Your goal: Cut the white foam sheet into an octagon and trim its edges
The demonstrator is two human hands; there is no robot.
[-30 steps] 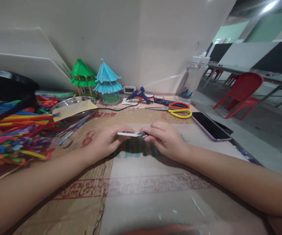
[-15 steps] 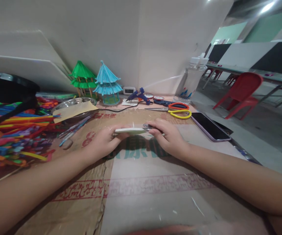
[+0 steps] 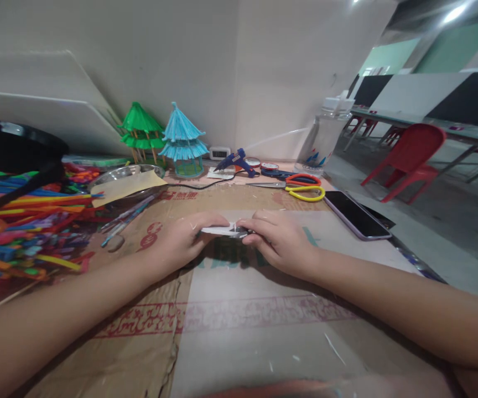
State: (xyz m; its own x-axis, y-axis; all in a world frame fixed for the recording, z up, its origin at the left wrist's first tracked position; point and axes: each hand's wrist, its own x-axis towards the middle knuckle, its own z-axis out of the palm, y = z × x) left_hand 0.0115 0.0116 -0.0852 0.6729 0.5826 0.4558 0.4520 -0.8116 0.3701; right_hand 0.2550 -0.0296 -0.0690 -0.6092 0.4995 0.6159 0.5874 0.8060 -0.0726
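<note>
Between thumb and fingers, my left hand (image 3: 181, 239) grips a thin white board piece (image 3: 215, 230), held just above the worktop. My right hand (image 3: 281, 239) is closed on a small dark and silver tool (image 3: 239, 232), blade-like in look; most of it is hidden by the fingers. The tool meets the right end of the white piece. A clear sheet (image 3: 239, 354) lies over printed cardboard (image 3: 139, 348) below my hands, with thin white slivers (image 3: 334, 348) scattered on it.
Colourful pipe cleaners (image 3: 27, 232) heap at the left beside a metal bowl (image 3: 156, 170). Behind stand green (image 3: 139, 127) and blue (image 3: 182, 138) pavilion models, a glue gun (image 3: 237, 161), scissors (image 3: 301, 188) and a bottle (image 3: 320, 135). A phone (image 3: 357, 215) lies right.
My right hand has shifted slightly left with the tool, which now sits farther along the white piece. The white piece has dropped a little and turned in my left hand.
</note>
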